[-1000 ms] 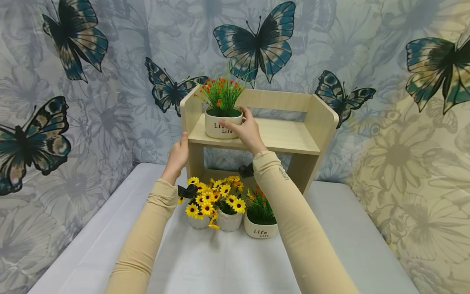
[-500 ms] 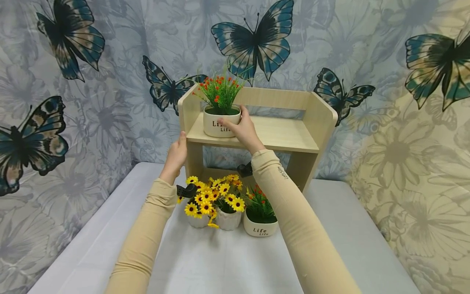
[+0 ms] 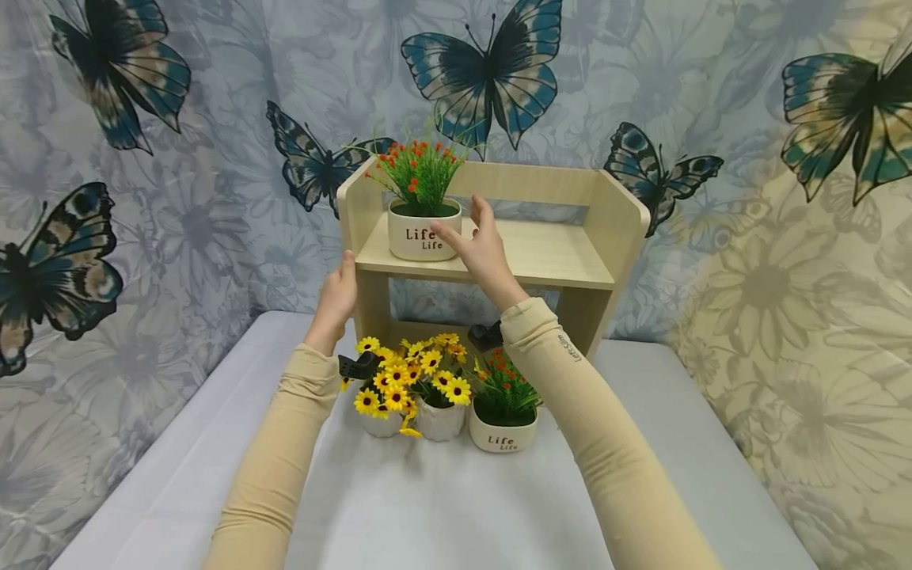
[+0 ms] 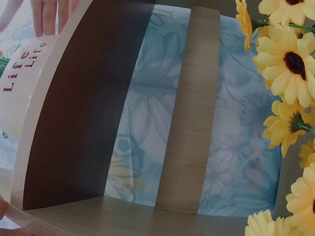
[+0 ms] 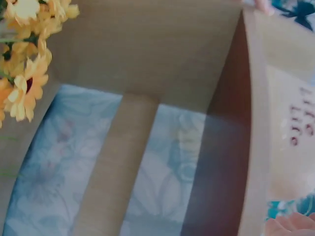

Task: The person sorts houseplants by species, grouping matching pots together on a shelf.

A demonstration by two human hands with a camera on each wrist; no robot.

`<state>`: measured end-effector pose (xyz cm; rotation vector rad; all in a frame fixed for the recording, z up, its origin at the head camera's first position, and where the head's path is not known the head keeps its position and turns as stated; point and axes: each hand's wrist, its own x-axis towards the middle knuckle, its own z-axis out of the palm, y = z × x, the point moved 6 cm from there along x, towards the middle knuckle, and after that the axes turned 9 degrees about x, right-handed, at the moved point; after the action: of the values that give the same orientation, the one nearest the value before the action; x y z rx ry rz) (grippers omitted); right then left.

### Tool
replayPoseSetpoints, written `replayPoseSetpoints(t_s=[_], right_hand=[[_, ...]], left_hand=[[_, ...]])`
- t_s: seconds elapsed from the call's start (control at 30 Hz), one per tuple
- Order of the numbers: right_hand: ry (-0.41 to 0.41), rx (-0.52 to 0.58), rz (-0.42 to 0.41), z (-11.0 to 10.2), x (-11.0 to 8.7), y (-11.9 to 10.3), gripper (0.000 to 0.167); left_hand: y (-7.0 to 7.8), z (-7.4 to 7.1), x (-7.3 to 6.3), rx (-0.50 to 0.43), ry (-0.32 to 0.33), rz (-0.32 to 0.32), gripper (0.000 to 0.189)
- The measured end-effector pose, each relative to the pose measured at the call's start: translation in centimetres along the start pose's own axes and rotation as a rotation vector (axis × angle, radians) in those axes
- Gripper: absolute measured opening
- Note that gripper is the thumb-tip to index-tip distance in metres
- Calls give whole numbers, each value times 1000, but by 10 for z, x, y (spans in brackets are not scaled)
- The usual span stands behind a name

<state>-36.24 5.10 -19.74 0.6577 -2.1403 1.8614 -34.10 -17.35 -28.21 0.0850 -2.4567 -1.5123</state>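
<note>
Red-flowered potted plant (image 3: 420, 241) on upper shelf (image 3: 549, 252), right hand (image 3: 487, 255) beside it

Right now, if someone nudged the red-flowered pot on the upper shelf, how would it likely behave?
The red-flowered pot would probably slide rather than roll, since its broad base sits flat on the shelf. Its smooth wall may feel slightly slippery. The thin stems above it would likely sway.

upper pot (image 3: 415, 244): cream, dark-lettered | shelf (image 3: 549, 253): pale wood-grain | flowers (image 3: 397, 375): yellow, dark-centred
</note>
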Motion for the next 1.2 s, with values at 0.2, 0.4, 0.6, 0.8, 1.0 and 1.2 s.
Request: replayPoseSetpoints(t_s=[0.2,0.4,0.6,0.8,1.0,1.2], right_hand=[[-42,111,-82,-6,-22,-12,79],[-102,212,-109,-14,-49,-18,81],[-137,245,-81,-27,-76,-4,82],[-162,255,-77,-43,-106,15,67],[-169,294,-89,-57,-137,23,67],[-207,285,-145,-65,-163,22,73]], left_hand=[[-1,-1,1,-2,-15,3,81],[-2,-3,0,20,-20,-5,82],[0,-2,1,26,-33,10,83],[0,0,2,25,-39,10,82],[0,1,3,33,-30,14,82],[0,-1,3,42,-34,3,82]])
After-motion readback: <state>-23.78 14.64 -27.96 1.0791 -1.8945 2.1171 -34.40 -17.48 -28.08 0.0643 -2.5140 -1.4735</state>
